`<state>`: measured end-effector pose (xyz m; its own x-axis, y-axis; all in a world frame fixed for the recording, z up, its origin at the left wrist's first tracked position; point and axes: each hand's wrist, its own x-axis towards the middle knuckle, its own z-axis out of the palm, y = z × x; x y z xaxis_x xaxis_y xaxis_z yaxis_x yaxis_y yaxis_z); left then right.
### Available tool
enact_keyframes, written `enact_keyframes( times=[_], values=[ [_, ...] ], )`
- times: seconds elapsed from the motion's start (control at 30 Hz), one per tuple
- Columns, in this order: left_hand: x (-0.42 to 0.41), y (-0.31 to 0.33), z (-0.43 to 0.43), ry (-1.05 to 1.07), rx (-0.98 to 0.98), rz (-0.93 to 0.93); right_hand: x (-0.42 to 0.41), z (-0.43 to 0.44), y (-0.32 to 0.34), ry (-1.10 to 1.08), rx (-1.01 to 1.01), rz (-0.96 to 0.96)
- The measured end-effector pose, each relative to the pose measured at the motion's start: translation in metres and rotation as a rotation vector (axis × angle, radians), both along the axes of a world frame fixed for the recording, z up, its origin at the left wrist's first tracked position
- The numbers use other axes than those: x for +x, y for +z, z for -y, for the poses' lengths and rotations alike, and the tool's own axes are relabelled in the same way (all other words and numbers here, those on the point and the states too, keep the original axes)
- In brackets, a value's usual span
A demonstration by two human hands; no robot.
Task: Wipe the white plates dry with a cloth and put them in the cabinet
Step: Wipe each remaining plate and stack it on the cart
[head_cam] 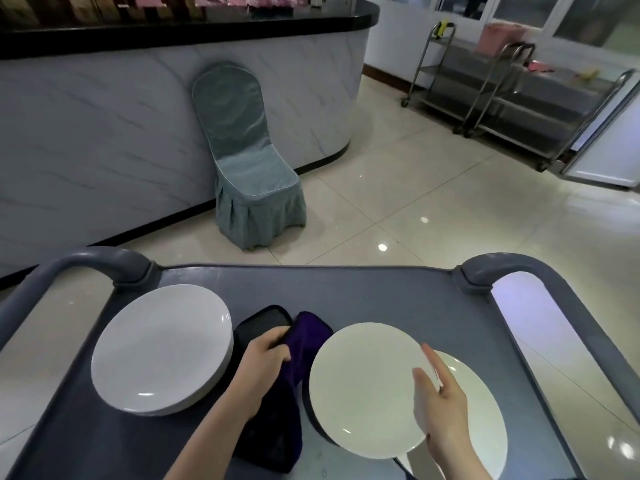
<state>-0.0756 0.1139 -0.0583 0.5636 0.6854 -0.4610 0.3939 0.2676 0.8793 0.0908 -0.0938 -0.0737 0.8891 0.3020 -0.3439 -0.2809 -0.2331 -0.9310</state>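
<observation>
9 o'clock: stack of round white ceramic plates on grey trolley tabletop. Centre: L hand grips dark purple cloth by black tray. 4 o'clock: R hand pinches rim of tilted white plate over second white plate. Prob. early: wiping pending, no cabinet in view.

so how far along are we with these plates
Nothing looks finished: every plate in view is at the cart, none visibly put away. In hand: the left grip clutches the purple cloth while the right grip holds a tilted plate above a lower plate. Left: wiping both, possibly the left stack (dry or not, I cannot tell), then putting all away.
</observation>
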Motion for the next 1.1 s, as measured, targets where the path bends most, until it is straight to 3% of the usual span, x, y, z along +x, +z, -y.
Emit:
enact_keyframes(
  times=[0.13, 0.3, 0.33, 0.4, 0.47, 0.53, 0.57, 0.7, 0.77, 0.9, 0.97, 1.03, 1.1],
  values=[
    [0.007, 0.032, 0.022, -0.264, -0.079, 0.190, -0.001, -0.007, -0.001, 0.036, 0.018, 0.044],
    [-0.004, 0.038, 0.035, -0.908, -0.011, -0.064, 0.002, -0.011, 0.004, -0.021, 0.098, -0.017],
    [-0.004, 0.036, 0.036, -0.881, 0.013, -0.047, 0.003, -0.011, 0.006, -0.017, 0.113, -0.024],
    [0.001, 0.031, 0.037, -0.550, 0.157, 0.004, 0.002, -0.012, 0.009, 0.004, 0.133, -0.008],
    [0.005, 0.019, 0.038, -0.221, 0.545, -0.024, 0.000, -0.014, 0.010, 0.005, 0.155, -0.016],
    [0.009, 0.008, 0.046, -0.203, 0.988, -0.040, -0.004, -0.015, 0.011, -0.006, 0.169, -0.036],
    [0.010, 0.003, 0.054, -0.279, 1.100, -0.072, -0.006, -0.016, 0.011, -0.012, 0.180, -0.040],
    [0.014, 0.000, 0.082, -0.532, 1.149, -0.361, -0.014, -0.020, 0.015, -0.036, 0.209, 0.006],
    [0.016, -0.001, 0.094, -0.615, 1.086, -0.266, -0.016, -0.021, 0.015, -0.023, 0.199, 0.023],
    [0.017, 0.002, 0.103, -0.697, 0.765, 0.101, -0.020, -0.014, 0.019, 0.016, 0.181, 0.068],
    [0.012, 0.009, 0.093, -0.475, 0.592, 0.209, -0.020, -0.009, 0.020, 0.028, 0.183, 0.059],
    [0.008, 0.006, 0.080, -0.146, 0.795, 0.152, -0.020, -0.007, 0.020, 0.032, 0.197, 0.055],
    [0.010, 0.000, 0.079, -0.107, 1.003, -0.050, -0.022, -0.009, 0.023, 0.036, 0.199, 0.067]
  ],
)
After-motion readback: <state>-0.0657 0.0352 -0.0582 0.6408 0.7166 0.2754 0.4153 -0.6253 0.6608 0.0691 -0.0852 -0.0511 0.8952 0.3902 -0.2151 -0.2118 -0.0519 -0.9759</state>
